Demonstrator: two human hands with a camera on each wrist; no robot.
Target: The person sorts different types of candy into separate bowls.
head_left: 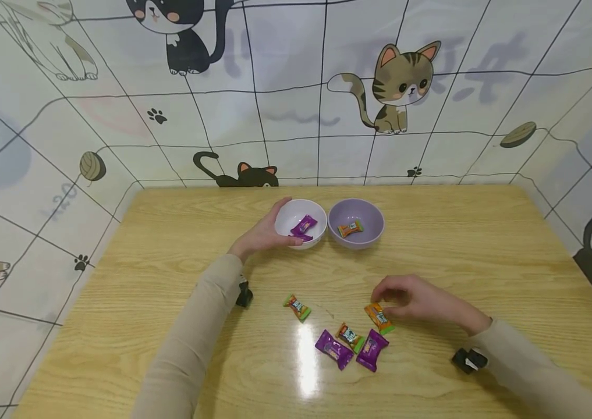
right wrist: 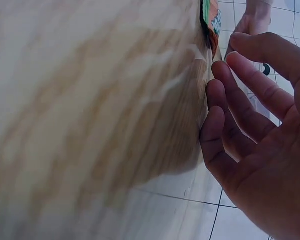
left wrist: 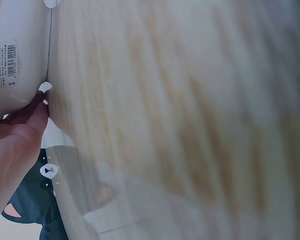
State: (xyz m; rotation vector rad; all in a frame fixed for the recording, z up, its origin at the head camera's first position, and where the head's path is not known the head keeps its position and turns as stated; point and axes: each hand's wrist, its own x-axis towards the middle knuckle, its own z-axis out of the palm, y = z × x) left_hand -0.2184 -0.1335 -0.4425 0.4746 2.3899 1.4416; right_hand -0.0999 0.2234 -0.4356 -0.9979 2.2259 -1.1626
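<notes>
My left hand [head_left: 264, 234] holds the white bowl [head_left: 322, 233] by its left side, thumb along the near rim and fingers at the far side. Purple-wrapped candies [head_left: 304, 224] lie inside it. The left wrist view shows the bowl's outer wall with a barcode label [left wrist: 10, 62]. Over the table, my right hand [head_left: 424, 302] has its loosely bent fingers and thumb at an orange-wrapped candy [head_left: 379, 319]. In the right wrist view, the fingertips [right wrist: 218, 67] are close to that candy [right wrist: 213, 17], with no clear pinch visible.
A lilac bowl [head_left: 374, 233] stands right of the white one, with an orange candy [head_left: 350, 228] inside. Nearer on the wooden table [head_left: 458, 233] lie two purple candies [head_left: 334, 349] and two other orange candies [head_left: 297, 307]. A cat-patterned backdrop [head_left: 290, 116] surrounds the table.
</notes>
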